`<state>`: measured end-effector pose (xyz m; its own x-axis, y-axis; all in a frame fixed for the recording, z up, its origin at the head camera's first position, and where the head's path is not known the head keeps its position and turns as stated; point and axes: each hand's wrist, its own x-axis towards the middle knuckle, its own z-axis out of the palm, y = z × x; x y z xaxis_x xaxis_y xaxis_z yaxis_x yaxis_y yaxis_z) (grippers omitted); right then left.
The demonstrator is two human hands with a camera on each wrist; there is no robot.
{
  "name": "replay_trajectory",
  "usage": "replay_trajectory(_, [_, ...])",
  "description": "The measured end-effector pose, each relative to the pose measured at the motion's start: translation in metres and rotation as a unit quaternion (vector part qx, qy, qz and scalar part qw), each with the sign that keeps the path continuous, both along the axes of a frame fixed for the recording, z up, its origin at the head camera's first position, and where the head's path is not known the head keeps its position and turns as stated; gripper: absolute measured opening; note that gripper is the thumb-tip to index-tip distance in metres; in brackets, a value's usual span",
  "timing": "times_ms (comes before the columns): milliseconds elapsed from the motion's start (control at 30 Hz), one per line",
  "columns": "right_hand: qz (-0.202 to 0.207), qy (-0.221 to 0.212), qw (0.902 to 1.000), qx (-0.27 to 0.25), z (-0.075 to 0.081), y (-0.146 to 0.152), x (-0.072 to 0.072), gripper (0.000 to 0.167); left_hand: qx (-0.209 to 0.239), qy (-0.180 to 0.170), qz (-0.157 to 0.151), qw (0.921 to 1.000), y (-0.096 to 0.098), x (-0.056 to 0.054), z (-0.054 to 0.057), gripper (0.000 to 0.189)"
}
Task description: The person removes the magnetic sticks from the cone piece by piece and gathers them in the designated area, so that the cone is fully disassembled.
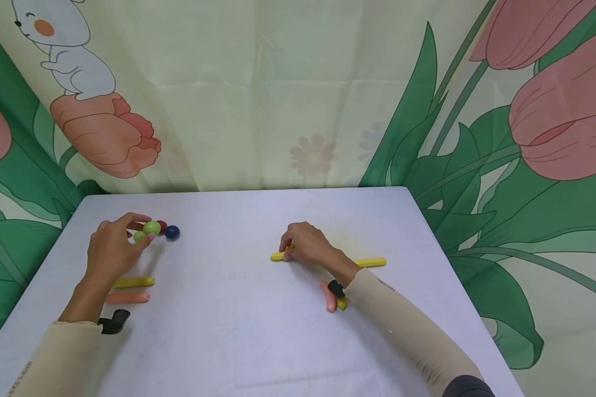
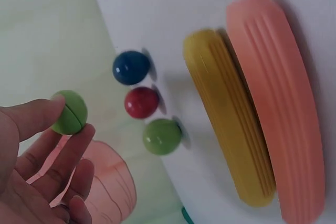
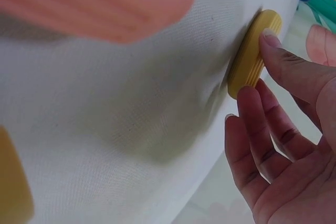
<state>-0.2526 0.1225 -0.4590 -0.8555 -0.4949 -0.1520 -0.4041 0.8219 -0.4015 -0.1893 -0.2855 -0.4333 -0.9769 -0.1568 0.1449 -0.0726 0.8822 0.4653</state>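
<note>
At the table's far left, my left hand [image 1: 111,248] pinches a green ball [image 2: 71,113] between thumb and fingers, raised near the other balls. A second green ball [image 2: 162,136], a red ball [image 2: 142,102] and a blue ball [image 2: 131,67] sit in a row on the table. Right of the middle, my right hand [image 1: 308,245] pinches a short yellow ridged stick [image 3: 254,53], thumb on one side and fingertips at its lower end. Behind the right wrist, another yellow stick [image 1: 372,262] lies on the table.
Below the left hand, a yellow ridged stick [image 1: 134,282] and a pink ridged stick [image 1: 128,298] lie side by side. A pink stick [image 1: 329,298] and a partly hidden yellow stick [image 1: 342,303] are beneath the right forearm. A printed curtain [image 1: 228,110] hangs behind the white table [image 1: 228,331].
</note>
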Motion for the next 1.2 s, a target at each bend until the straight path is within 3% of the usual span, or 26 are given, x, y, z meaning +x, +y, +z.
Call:
replay_trajectory(433, [-0.001, 0.0, 1.0, -0.006, 0.001, 0.001, 0.0, 0.012, -0.007, -0.022, 0.038, 0.999, -0.048, -0.008, -0.006, 0.046])
replay_trajectory(800, [0.009, 0.009, 0.9999, 0.003, 0.001, 0.0, 0.001, 0.011, 0.017, -0.111, 0.047, 0.9925, -0.079, -0.017, -0.011, 0.047])
replay_trajectory(1200, [0.0, -0.002, 1.0, -0.003, 0.002, 0.0, 0.002, 0.011, 0.034, -0.169, 0.058, 0.9832, -0.093, -0.023, -0.032, 0.05])
